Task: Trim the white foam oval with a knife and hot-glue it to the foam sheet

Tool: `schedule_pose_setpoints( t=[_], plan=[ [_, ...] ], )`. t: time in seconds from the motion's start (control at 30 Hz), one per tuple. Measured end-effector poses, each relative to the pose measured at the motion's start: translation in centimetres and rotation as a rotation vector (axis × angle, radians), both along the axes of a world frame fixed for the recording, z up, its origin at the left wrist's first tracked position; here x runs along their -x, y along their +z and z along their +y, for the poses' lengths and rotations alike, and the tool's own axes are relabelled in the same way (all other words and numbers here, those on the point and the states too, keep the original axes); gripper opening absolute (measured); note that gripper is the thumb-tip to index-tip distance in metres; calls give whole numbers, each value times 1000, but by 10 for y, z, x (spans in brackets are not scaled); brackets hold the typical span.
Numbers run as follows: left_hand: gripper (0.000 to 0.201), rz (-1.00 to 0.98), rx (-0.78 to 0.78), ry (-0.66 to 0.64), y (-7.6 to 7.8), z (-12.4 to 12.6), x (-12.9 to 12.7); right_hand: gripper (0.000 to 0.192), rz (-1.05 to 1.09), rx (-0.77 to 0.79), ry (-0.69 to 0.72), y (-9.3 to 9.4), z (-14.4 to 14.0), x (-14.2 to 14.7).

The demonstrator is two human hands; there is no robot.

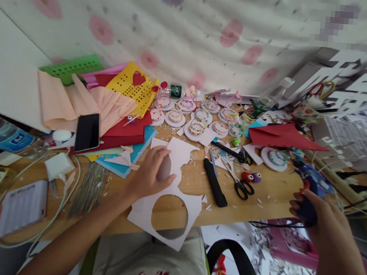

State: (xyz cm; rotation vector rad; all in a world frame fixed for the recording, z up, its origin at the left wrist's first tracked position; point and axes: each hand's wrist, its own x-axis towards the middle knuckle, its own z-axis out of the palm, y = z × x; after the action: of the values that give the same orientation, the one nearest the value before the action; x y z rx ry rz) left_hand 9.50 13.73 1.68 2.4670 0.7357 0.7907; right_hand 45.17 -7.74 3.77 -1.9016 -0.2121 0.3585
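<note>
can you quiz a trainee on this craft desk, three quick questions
1. True or false: the left hand rests on the white paper that has a round hole cut in it.
2. What does the right hand grip? A) scissors B) a blue glue gun C) a phone
3. Fill in: the phone lies face up with a dark screen on the ____ paper.

Key:
1. True; the palm is down on the sheet above the hole.
2. B; the blue glue gun is in the fist, while the scissors lie untouched on the desk.
3. Red; it sits on the red paper and partly on the peach sheet.
</note>
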Motion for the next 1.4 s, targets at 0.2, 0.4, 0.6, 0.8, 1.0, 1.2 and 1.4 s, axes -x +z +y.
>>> schedule_pose_setpoints(
  t=[0.2, 0.4, 0.6, 0.8, 1.0, 1.2, 1.4],
  plan=[
    [59, 191, -85, -73, 29, -33, 51, 29, -44, 182, 317, 19, 23, 51],
    [58, 401, -59, -52, -17, -64, 62, 32, -342, 253, 536, 12, 77, 105],
    [60, 357, -11, -27, -43, -66, 63, 25, -675, 384, 700, -9, 117, 143],
    [56, 258, 48, 0, -50, -67, 65, 22, -846, 566, 751, -26, 130, 154],
    [56, 191, 69, -1, -54, -65, 64, 20, -931, 648, 801, -32, 133, 158],
    [56, 181, 58, -8, -54, -63, 66, 22, -953, 702, 778, -31, 133, 158],
    [55, 176, 61, -13, -54, -62, 64, 20, -941, 720, 785, -28, 132, 157]
  ],
)
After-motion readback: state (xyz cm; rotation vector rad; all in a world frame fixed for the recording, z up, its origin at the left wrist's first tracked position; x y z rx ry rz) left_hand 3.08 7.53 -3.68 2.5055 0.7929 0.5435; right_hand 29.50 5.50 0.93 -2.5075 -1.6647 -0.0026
